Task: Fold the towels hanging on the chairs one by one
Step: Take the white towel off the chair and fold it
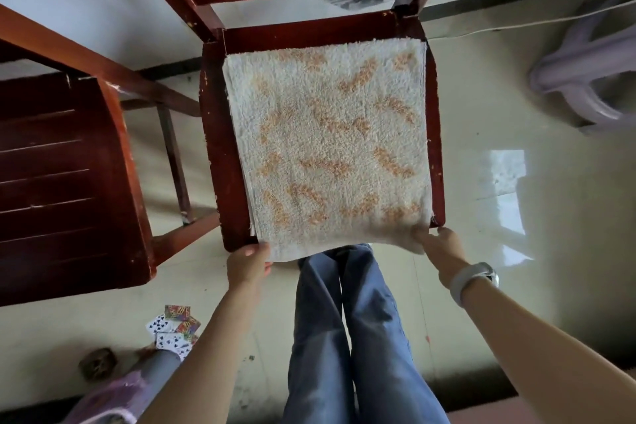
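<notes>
The person stands right at the front of the wooden chair (213, 134), in blue jeans (347, 337). The left hand (248, 263) holds the front left corner of the towel (327, 144), with the fingers curled under the cloth and the thumb on top. The right hand (442, 249) pinches the front right corner the same way. A white watch (473, 280) sits on that wrist.

The towel lies flat on the chair seat and covers nearly all of it, and its front edge hangs a little over the front of the seat. At the left edge I can see more than one layer, so I think it has been folded at least once. It is still big, so I guess more folds are left. I see no other towels from here, so I cannot tell how many are left to fold.

The towel is fluffy and loopy, white with faded orange marks. It is nearly square. The chair is dark red, shiny wood, chipped along the edges, with slats in its back.

Left of the chair is another dark wooden chair (62, 182). Some playing cards (173, 329) lie on the shiny floor (499, 203) near the person's feet.
</notes>
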